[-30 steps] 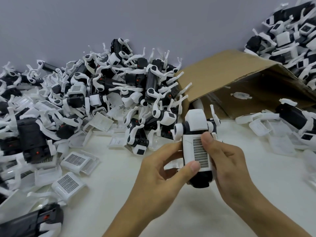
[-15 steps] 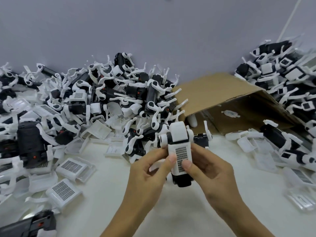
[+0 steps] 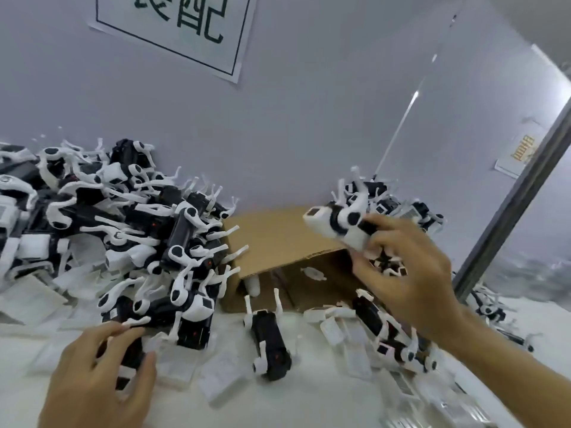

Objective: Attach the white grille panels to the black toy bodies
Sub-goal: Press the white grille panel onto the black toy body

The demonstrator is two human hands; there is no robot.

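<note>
**One toy aloft on the right, another under the left hand**

The right hand (image 3: 411, 267) is raised above the cardboard box (image 3: 278, 239), fingers curled around a finished toy (image 3: 340, 227) with its white shell on; the toy points left, tilted, clear of the counter (image 3: 309, 403). It is motion-blurred, so I cannot tell whether the grille side faces up.

The left hand (image 3: 99, 375) is low at the near edge of the counter, fingers and thumb bent around a bare black toy body (image 3: 133, 356) at the foot of the big heap of toy bodies (image 3: 123, 230) on the left. Loose white grille panels (image 3: 216, 375) lie flat on the counter just beside that hand and across to the right.

Another black body (image 3: 268, 341) lies alone on the counter in front of the box's open mouth. A second pile of toys (image 3: 401, 205) sits behind the right hand, against the wall. A paper sign (image 3: 185, 29) with printed characters hangs on the wall above.
</note>
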